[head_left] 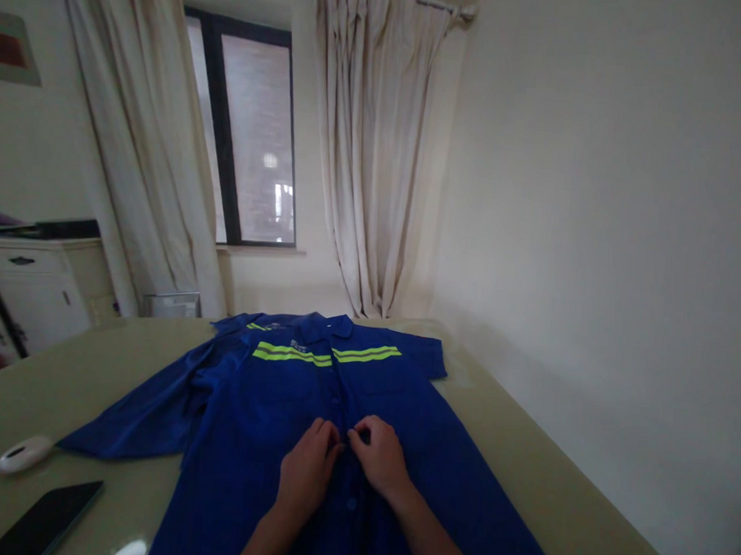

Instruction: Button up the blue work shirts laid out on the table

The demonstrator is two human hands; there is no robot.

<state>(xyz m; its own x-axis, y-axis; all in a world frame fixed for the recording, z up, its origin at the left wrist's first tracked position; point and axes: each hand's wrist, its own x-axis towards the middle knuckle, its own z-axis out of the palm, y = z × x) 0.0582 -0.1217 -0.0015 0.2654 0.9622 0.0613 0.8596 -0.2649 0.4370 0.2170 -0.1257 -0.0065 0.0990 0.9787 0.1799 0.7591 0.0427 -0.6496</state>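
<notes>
A dark blue work jacket (266, 412) lies spread front side up, its collar at the far end and a yellow-green reflective band (367, 354) across the chest. Both my hands are at its front placket, about midway down. My left hand (310, 463) is closed, thumb and fingers pinching the placket edge. Facing it from the other side, my right hand (380, 458) pinches the opposite edge with thumb and forefinger. The small spot between my fingertips is hard to make out. Nearer to me, a button (352, 503) shows on the placket.
The jacket rests on a greenish table (127, 349). At the left lie a black phone (46, 517), a pale oval object (25, 455) and part of a white object (130, 552) at the bottom edge. A wall (593, 238) runs along the right side; curtains (376, 147) hang behind.
</notes>
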